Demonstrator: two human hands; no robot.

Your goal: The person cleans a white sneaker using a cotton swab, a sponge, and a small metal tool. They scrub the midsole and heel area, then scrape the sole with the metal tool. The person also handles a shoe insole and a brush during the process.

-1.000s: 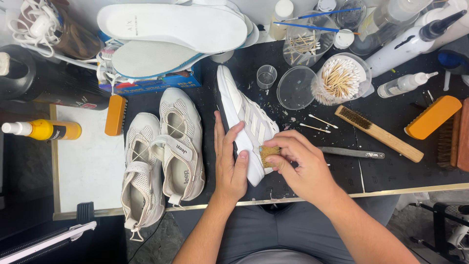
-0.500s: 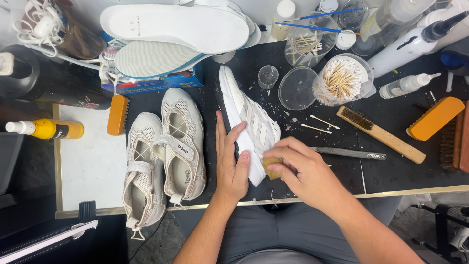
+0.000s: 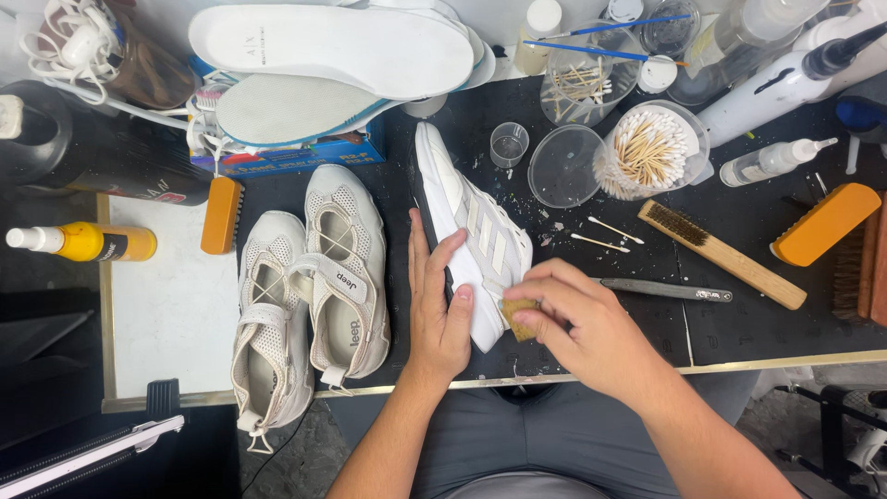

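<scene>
While the white sneaker (image 3: 471,240) lay on its side at the table's (image 3: 739,314) middle, toe toward twelve o'clock, scrubbing of its heel end seemed under way. Right hand (image 3: 582,323), at its four o'clock, had its grip clamped on a tan sponge (image 3: 519,316) pressed against it. Left hand (image 3: 436,305), fingers apart, lay flat at seven o'clock, steadying it. Next probably called for steady pressure without shifting the sneaker.

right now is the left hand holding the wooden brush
No, the left hand lies flat on the white sneaker.
</scene>
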